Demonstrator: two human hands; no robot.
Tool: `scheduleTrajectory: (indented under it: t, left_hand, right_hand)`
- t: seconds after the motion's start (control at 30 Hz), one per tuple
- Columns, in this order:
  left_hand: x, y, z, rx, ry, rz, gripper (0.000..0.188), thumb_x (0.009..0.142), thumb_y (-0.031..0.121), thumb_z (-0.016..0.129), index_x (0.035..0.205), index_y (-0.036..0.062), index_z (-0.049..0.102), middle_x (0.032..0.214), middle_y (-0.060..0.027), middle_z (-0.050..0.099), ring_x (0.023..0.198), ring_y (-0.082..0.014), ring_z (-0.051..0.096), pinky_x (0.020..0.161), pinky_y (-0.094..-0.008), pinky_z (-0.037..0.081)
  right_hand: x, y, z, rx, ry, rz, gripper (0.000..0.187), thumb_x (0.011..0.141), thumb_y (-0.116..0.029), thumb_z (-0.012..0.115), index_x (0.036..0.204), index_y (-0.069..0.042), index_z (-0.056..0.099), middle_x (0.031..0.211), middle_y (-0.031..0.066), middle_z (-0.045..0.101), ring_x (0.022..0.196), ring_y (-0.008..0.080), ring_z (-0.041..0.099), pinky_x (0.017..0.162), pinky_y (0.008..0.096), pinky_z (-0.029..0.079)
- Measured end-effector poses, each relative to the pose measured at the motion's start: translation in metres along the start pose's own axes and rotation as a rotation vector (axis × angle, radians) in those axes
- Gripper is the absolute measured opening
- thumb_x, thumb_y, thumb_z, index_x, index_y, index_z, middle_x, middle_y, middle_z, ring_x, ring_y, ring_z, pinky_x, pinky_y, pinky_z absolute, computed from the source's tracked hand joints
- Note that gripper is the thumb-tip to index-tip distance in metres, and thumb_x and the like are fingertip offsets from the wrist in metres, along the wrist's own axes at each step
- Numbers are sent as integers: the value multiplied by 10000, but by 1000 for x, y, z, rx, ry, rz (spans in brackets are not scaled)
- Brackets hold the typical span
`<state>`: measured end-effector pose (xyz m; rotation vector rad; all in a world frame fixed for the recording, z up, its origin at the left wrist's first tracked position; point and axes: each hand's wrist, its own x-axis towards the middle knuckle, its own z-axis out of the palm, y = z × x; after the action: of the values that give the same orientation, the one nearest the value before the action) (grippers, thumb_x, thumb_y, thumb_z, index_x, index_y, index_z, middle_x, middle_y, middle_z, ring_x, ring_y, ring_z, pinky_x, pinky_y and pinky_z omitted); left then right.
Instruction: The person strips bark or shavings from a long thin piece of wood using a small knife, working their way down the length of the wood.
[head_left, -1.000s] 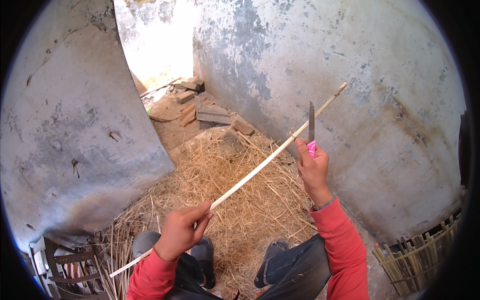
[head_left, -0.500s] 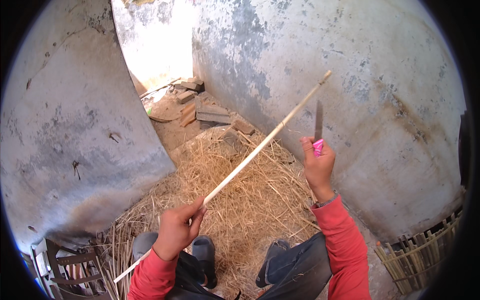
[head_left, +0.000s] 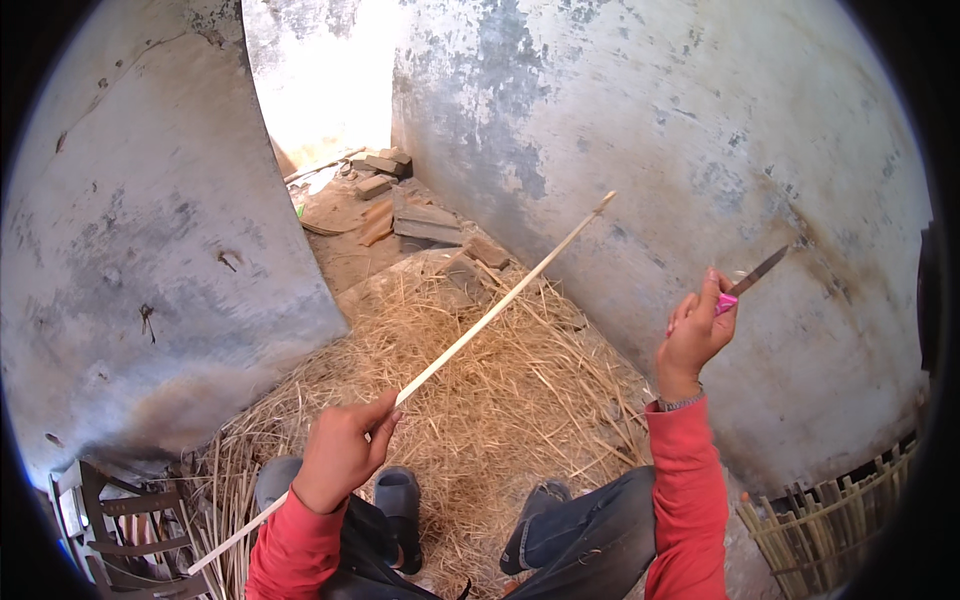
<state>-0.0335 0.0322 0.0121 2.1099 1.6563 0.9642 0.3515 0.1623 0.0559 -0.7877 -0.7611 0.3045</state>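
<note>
A long, thin, pale strip of split cane (head_left: pixel 500 310) is held slantwise above a bed of dry straw (head_left: pixel 500 400), its far tip pointed up toward the blotched plaster wall (head_left: pixel 650 130) and its near end passed down beside the left forearm. It is smooth, straight and flat-sided. The left hand (head_left: pixel 340 455) is closed around it, fingers curled tight. A small knife (head_left: pixel 745 280) with a pink handle and a narrow grey blade is gripped in the right hand (head_left: pixel 695 335), fingers shut on the handle, well apart from the strip. A woven cane basket (head_left: pixel 840 520) is seen at the lower right, and flat bricks (head_left: pixel 420 215) are scattered beyond the straw.
</note>
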Motion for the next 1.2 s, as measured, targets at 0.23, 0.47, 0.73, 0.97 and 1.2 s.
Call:
scheduleTrajectory:
  t: [0.23,0.47,0.73,0.97,1.2]
  left_hand:
    - [0,-7,-3,-2,8,-28,233,926,180,726,1125,63,756,700,-191,655,627,-362,669,581,-421,505]
    - [0,14,-19,-93,-73,-41,152,925,177,740,987,42,768,610,-146,608,504,-294,600,513,-372,453]
    - [-4,19,-18,-162,-52,26,140,908,159,767,864,27,750,543,-112,533,430,-231,498,450,-353,381]
    - [-3,18,-8,-165,-35,61,141,920,153,757,884,16,745,542,-112,525,434,-218,492,455,-353,375]
    - [1,21,0,-212,-16,5,138,905,137,765,921,0,761,537,-105,534,434,-161,468,451,-325,350]
  right_hand:
    - [-2,36,-10,-374,-250,112,233,1025,-212,628,1108,5,623,576,-34,502,504,47,454,482,248,351]
    - [-23,37,-1,-583,-632,130,367,1049,-353,605,821,-66,592,587,-85,405,519,30,373,483,253,280]
    - [-52,12,19,-691,-688,-9,494,1065,-372,572,721,-23,505,563,28,373,566,97,360,495,343,322]
    - [-108,-3,35,-611,-953,-14,448,1054,-338,589,737,-25,539,540,75,387,512,143,368,479,362,331]
    - [-149,-16,42,-517,-1236,-82,320,1041,-358,590,942,-66,677,546,130,556,469,333,596,436,435,425]
